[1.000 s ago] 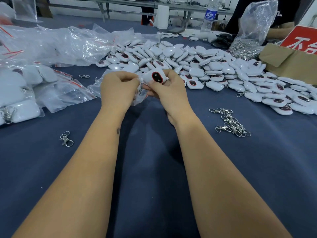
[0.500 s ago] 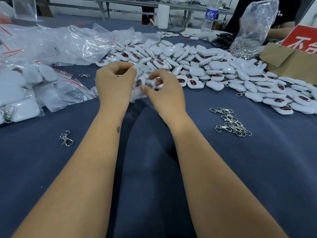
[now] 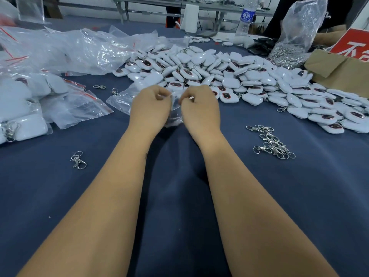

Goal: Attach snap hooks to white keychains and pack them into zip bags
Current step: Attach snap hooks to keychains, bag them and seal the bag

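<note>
My left hand and my right hand are side by side over the blue table, both pinching the top edge of a clear zip bag that hangs between them. What is inside the bag is mostly hidden by my hands. A big heap of white keychains with dark oval faces lies just beyond my hands. A cluster of silver snap hooks lies to the right, and a single snap hook to the left.
Packed zip bags and loose clear plastic pile up at the left. A bag of metal hooks, a cardboard box with a red sign and a water bottle stand at the back right.
The white keychain held up in my right hand a second ago has gone down out of sight into the bag. Both hands now pinch the bag's top edge, slightly apart.
</note>
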{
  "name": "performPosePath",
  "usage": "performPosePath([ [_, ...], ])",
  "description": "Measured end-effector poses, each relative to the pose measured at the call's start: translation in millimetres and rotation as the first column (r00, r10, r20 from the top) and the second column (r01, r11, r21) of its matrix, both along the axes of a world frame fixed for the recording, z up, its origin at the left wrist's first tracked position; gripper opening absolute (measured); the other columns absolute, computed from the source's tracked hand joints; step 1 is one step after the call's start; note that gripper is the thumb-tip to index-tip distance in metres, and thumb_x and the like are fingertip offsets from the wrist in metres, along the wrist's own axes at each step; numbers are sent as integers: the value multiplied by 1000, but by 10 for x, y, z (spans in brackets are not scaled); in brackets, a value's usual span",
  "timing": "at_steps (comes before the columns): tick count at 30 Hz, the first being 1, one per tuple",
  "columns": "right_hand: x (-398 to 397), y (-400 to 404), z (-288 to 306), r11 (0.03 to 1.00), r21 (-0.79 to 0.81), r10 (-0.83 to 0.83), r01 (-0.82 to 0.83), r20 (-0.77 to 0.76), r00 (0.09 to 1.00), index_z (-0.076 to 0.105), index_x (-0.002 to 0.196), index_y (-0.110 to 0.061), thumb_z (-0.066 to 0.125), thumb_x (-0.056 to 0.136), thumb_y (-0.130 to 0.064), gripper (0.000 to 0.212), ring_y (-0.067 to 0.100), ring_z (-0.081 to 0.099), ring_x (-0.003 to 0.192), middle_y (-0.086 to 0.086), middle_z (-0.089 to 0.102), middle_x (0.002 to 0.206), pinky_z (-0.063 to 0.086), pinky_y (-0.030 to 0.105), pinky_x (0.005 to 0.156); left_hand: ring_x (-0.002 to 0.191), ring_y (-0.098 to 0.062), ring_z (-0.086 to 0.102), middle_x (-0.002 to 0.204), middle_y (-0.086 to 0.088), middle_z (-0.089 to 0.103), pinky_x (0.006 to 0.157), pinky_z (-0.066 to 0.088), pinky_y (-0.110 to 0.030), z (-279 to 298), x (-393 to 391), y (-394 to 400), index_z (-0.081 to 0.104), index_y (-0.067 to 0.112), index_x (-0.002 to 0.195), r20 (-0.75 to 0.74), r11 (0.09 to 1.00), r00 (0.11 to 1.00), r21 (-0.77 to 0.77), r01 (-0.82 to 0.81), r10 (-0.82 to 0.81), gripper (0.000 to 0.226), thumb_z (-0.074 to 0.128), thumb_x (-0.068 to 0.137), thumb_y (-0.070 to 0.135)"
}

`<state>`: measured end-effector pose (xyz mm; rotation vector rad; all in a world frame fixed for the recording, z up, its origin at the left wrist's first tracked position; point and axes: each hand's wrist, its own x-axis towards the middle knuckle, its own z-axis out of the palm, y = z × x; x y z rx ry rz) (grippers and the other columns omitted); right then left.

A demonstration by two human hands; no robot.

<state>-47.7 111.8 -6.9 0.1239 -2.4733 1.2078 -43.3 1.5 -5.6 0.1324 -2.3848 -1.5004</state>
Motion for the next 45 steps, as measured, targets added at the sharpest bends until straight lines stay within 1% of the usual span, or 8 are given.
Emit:
performPosePath([
  [7,-67,138,-20,1000,-4,3,-2,89,996,49,140,-20,36,86,4,61,24,46,129,0,51,143,38,39,107,102,-38,54,103,-18,62,71,42,-39,-33,14,-25,62,3,93,39,864,975,-472,-174,218,22,44,87,14],
  [11,-89,107,-83,912,380,107,-156,148,983,29,153,-22,42,94,-11,61,22,30,143,2,34,157,26,39,115,122,-38,40,129,-20,50,94,36,-43,-28,63,-29,58,6,121,53,788,954,-578,-213,296,34,41,94,18],
  [19,-69,94,-52,968,248,33,-49,67,997,50,141,-22,52,88,-14,54,23,45,130,1,53,139,38,41,106,110,-28,48,116,-9,60,94,34,-26,39,112,66,67,10,111,-547,912,834,-300,-280,76,36,37,92,15],
  [23,-101,103,-95,910,408,19,-73,134,991,54,133,-23,53,91,-24,43,28,49,121,2,58,129,41,40,99,99,-14,56,106,0,64,95,46,-25,15,65,134,66,20,97,-366,997,929,26,71,-57,27,39,95,14],
  [28,-128,121,-107,899,437,-37,2,73,997,59,125,-22,47,100,-21,28,28,46,119,2,58,127,36,37,92,90,-13,58,91,6,61,93,55,-39,-3,-32,91,63,29,86,-102,887,994,461,21,29,28,41,96,14],
  [35,-121,136,-47,974,-216,-39,71,146,988,35,65,-21,36,100,-18,35,19,37,76,-5,41,69,32,33,66,83,3,62,100,15,67,76,52,-14,-59,-88,23,65,32,94,-48,906,995,420,-55,83,40,41,87,1],
  [40,-89,110,26,827,-561,59,42,161,985,55,85,-1,42,100,-22,29,17,43,67,5,47,77,37,25,60,62,8,56,94,14,71,56,44,-10,-33,-41,44,68,36,86,-137,931,988,365,-18,73,29,51,85,13],
  [45,-52,100,66,719,-694,173,-39,124,977,67,93,-17,51,101,-27,20,8,47,51,-2,60,76,43,16,51,58,6,58,85,13,66,55,45,-14,-11,-41,60,69,26,105,-83,914,996,401,64,-33,18,60,91,20],
])
